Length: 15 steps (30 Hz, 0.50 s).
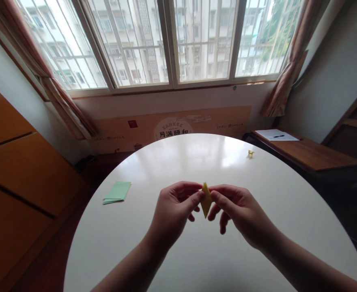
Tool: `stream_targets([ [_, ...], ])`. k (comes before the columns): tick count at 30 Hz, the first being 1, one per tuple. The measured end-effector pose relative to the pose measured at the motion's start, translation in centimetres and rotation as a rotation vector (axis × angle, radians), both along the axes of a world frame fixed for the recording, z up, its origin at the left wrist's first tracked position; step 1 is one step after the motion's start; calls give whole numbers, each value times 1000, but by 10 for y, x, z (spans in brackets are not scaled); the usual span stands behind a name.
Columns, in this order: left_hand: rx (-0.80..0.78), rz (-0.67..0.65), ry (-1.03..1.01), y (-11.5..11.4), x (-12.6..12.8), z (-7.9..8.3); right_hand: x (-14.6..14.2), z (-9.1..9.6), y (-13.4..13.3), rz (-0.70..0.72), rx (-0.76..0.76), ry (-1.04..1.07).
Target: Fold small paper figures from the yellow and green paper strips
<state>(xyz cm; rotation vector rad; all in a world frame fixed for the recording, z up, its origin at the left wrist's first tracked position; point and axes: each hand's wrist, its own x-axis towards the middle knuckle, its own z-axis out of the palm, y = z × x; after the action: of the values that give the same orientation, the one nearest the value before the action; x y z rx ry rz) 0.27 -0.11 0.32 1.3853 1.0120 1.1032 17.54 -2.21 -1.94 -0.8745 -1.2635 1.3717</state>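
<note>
A small piece of folded yellow paper (207, 202), narrow and pointed at top and bottom, is held up over the white table. My left hand (177, 207) pinches its left edge between thumb and index finger. On the opposite edge, the thumb and index finger of my right hand (235, 207) are closed, while its other fingers hang loosely curled below. The paper stands roughly upright between both hands. Parts of its edges are hidden behind my fingertips.
A stack of green paper sheets (117, 191) lies on the left of the round white table (130, 251). Toward the far right edge sits a small yellow folded paper figure (250, 153). Beyond it, a wooden desk (321, 153) bears a white sheet (265, 134) and a dark pen (278, 136).
</note>
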Motion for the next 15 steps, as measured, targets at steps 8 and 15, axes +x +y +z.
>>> stream_targets([
  [8,14,-4,-4,-1,-1,-1,0,0,1,38,-103,82],
  [15,58,-14,16,-4,0,0,0,-2,4,60,-197,163],
])
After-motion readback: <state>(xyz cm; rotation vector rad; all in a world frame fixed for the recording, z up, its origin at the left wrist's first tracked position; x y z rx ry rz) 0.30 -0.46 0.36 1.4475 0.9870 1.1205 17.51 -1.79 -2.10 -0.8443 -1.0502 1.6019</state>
